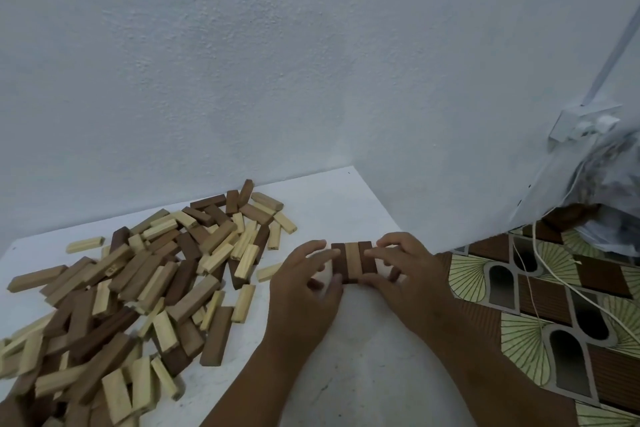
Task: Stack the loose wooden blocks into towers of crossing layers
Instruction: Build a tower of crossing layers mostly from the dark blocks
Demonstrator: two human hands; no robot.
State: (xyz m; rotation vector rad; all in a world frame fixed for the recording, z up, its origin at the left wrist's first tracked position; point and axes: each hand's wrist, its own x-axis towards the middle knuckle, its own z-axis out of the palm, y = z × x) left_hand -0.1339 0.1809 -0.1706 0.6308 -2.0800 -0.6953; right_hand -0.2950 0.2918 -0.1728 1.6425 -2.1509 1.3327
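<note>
— Wooden blocks: where are they seen?

— A loose pile (138,288) of pale and dark blocks is spread over the left of the white desk (346,374). Three blocks (353,262), dark, pale, dark, are laid side by side near the desk's right edge.

— And the grip of each hand?

— The row is pressed from both sides: the left hand (304,291) is clamped on its left flank, the right hand (405,274) on its right flank.

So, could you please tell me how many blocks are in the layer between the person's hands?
3, side by side on the white table: a dark block on the left, a light block in the middle, a dark block on the right. Fingers may hide blocks beneath.
</note>
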